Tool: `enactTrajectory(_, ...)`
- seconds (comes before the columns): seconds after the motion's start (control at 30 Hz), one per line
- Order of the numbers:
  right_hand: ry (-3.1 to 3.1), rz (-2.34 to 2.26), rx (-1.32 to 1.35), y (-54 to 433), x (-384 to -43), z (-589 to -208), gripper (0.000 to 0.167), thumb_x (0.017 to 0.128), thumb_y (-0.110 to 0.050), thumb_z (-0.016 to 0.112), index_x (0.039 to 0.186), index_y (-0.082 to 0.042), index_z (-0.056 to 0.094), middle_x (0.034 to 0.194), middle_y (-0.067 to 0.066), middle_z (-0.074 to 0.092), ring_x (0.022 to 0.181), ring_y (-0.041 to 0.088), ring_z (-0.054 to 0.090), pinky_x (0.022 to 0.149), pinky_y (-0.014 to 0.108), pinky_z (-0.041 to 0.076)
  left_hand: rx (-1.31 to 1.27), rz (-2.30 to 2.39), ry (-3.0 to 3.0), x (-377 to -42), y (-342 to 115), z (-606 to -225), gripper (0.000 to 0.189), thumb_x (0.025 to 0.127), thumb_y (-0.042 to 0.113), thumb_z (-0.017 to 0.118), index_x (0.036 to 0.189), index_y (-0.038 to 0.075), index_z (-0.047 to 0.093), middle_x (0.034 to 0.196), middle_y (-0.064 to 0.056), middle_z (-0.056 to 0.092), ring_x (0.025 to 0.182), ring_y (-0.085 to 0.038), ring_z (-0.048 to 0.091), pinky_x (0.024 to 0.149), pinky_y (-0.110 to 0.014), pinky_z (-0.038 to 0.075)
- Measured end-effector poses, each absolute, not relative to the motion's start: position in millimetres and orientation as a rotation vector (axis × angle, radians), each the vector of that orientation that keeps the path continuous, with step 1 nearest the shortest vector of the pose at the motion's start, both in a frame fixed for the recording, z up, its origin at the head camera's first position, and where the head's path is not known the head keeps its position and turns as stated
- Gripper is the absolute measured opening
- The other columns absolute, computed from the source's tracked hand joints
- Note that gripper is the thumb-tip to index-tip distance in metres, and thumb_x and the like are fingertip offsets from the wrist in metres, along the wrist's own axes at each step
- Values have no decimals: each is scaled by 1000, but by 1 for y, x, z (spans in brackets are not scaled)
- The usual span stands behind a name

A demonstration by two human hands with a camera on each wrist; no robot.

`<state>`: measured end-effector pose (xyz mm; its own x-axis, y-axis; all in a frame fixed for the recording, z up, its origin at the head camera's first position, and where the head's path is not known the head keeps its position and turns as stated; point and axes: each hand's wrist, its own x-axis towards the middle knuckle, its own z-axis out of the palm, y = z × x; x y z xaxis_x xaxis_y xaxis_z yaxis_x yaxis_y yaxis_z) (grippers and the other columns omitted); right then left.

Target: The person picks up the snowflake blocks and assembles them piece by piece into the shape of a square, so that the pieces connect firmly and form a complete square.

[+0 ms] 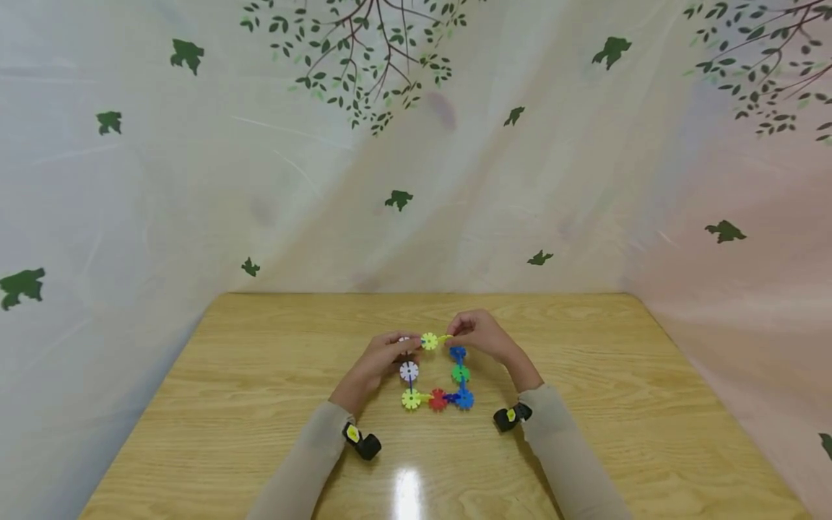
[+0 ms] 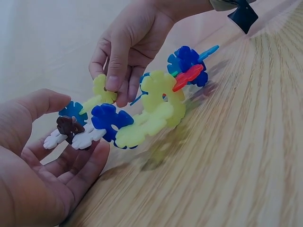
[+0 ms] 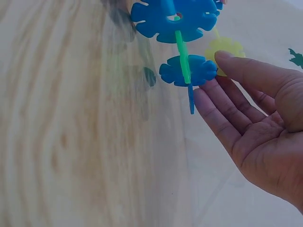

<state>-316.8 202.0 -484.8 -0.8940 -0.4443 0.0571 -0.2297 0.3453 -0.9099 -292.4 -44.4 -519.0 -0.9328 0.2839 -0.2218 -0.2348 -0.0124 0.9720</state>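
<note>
Slotted plastic snowflake discs are joined into a roughly square frame, with a red disc [image 1: 438, 399] in its near side. My left hand [image 1: 380, 357] grips the far left corner, its thumb at a blue disc [image 2: 73, 112] and its fingers under white discs [image 2: 88, 138] and a dark brown one [image 2: 69, 127]. At the far right corner, my right hand [image 1: 484, 336] pinches a yellow disc [image 2: 104, 90] by thumb and fingers. Just below that hand are a blue disc [image 3: 177, 71] and an edge-on green disc [image 3: 182, 52]. Whether the far right corner is joined, I cannot tell.
The frame is over a wood-grain table [image 1: 260, 419]. A pale cloth with leaf prints [image 1: 399, 200] hangs behind the table's far edge and at its sides. Each wrist bears a small black camera [image 1: 369, 446].
</note>
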Motion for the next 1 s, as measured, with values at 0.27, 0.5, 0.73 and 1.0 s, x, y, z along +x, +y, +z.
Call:
enactTrajectory(0.27, 2444, -1609, -633, 197, -316, -486, 9, 89, 2, 75, 94, 8, 71, 97, 27, 70, 78, 13, 66, 72, 23, 56, 82, 2031, 1908, -292, -47, -516, 37, 97, 23, 71, 127, 1, 68, 104, -9, 76, 85, -13, 70, 79, -25, 57)
enactTrajectory(0.5, 2444, -1626, -670, 189, -304, -471, 8, 89, 4, 74, 95, 9, 72, 95, 27, 70, 79, 22, 67, 74, 33, 59, 126, 2109, 1842, -295, -50, -513, 36, 96, 15, 72, 127, -2, 67, 96, -11, 77, 85, -16, 72, 80, -26, 59)
enactTrajectory(0.73, 2409, -1638, -702, 186, -298, -461, 9, 89, 4, 74, 94, 11, 72, 94, 27, 72, 85, 46, 67, 73, 32, 59, 143, 2150, 1805, -294, -50, -511, 29, 97, 8, 68, 121, -9, 66, 91, -1, 74, 86, -14, 72, 85, -32, 61)
enactTrajectory(1.0, 2406, -1626, -714, 191, -314, -484, 8, 90, 4, 73, 94, 10, 73, 95, 28, 72, 87, 51, 67, 76, 47, 61, 144, 2137, 1819, -293, -52, -508, 29, 97, 9, 69, 121, -8, 67, 94, 0, 75, 90, -15, 73, 88, -33, 61)
